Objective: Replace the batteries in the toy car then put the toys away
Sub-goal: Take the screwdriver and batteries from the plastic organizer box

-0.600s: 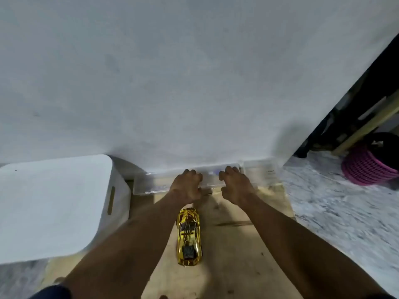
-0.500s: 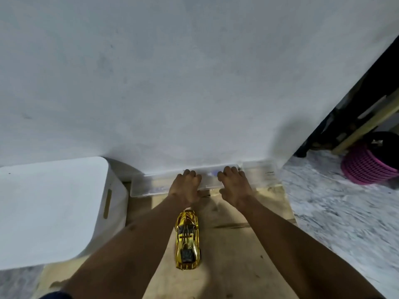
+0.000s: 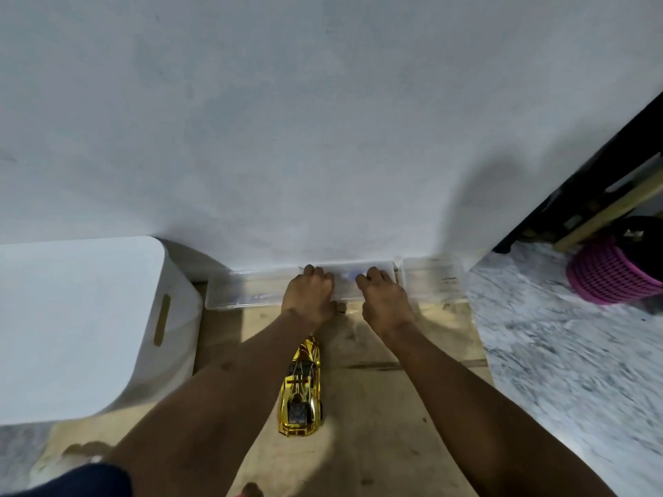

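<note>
A white storage box (image 3: 89, 324) with a slot handle stands at the left, its corner close to the end of the clear plastic container (image 3: 251, 294) that lies along the foot of the wall. If the container swings while it is pulled out, that end could catch on the box. The left hand (image 3: 310, 295) lies across the container's top with its fingers curled over the far side, the tips hidden. How firm the hold is cannot be told, and a shallow hold could slip on the smooth plastic. The gold toy car (image 3: 301, 389) sits on the wooden board (image 3: 394, 407) between the forearms, its nose just behind the left wrist. This looks like the main hazard: a container drawn straight back, or a dropping wrist, would likely strike the car and send it rolling on its wheels. The right hand (image 3: 384, 299), slightly apart from the left, clasps the same container in the same curled way. Both hands are toward the right half, so a lift might tip the left end and spill whatever blurred bluish things lie inside. Just right stands a second clear container (image 3: 430, 278), which could be dragged along. Beyond are the marble floor (image 3: 574, 353), onto which a nudged car might run, and a pink basket (image 3: 610, 278).
</note>
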Demonstrator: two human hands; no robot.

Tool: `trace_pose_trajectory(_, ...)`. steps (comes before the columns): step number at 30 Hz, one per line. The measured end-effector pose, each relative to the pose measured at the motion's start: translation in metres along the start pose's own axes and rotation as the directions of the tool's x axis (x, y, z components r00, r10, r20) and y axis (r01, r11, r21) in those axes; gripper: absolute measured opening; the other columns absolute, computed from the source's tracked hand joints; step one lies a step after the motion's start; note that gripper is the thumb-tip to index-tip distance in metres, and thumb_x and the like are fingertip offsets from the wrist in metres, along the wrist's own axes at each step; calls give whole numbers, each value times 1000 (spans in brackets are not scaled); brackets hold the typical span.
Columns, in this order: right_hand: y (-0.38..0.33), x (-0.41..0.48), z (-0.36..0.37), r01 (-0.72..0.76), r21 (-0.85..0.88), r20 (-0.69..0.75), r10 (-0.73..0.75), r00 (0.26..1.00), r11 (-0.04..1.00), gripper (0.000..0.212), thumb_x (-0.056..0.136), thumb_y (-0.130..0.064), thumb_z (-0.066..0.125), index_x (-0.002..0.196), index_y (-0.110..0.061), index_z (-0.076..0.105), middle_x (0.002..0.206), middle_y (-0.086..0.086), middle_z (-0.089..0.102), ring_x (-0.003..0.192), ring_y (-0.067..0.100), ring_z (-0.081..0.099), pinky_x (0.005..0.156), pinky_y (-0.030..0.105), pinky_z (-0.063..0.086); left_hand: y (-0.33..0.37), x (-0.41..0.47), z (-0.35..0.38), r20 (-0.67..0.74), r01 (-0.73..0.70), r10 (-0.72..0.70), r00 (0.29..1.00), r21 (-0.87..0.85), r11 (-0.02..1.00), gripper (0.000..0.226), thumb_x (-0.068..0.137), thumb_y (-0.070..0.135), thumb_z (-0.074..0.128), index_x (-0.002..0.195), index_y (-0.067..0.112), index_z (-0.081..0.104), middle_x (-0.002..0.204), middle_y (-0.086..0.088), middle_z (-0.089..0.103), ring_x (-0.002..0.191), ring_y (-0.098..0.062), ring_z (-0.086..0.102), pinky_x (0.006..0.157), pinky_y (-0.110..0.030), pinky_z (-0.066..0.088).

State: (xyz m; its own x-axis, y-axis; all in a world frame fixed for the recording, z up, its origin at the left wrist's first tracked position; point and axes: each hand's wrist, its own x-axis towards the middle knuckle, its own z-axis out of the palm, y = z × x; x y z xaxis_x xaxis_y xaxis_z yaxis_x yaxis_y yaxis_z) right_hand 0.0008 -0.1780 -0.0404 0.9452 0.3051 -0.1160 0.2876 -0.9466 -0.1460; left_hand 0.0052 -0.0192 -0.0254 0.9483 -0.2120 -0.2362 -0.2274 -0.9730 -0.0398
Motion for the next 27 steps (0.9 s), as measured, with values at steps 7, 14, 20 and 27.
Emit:
trace_pose_trajectory(7,4,0,-1,30,-2,19,-30,999,1000,58,68,8,67,123,-7,58,116,15,58,105,33,58,67,40,55,7,5,-2,13,46,-45,999,-55,997,57,87,50,65,126,9,55,122,-11,59,119,-29,51,89,-37,51)
trace_pose_trajectory(14,6,-3,-9,30,18,-17,-29,999,999,62,76,3,67,135,-11,51,127,13,56,117,32,54,79,39,54,5,6,-8,27,31,-30,999,-42,999,50,86,41,69,123,11,57,117,-9,60,114,-27,54,88,-36,51)
trace_pose_trajectory(20,15,-2,-13,59,59,-11,-58,998,997,63,83,5,59,141,-15,45,136,10,51,128,29,46,102,37,43,-1,11,-23,30,19,-16,999,-94,995,44,83,40,68,118,14,60,117,-6,62,109,-26,59,87,-35,51)
trace_pose_trajectory(27,37,-16,-17,116,144,-258,-76,963,983,45,68,-17,71,110,-25,60,116,-1,59,112,22,54,97,38,44,-13,12,-36,-31,99,-117,993,-353,930,36,81,41,69,109,19,70,110,-2,68,100,-22,64,79,-28,49)
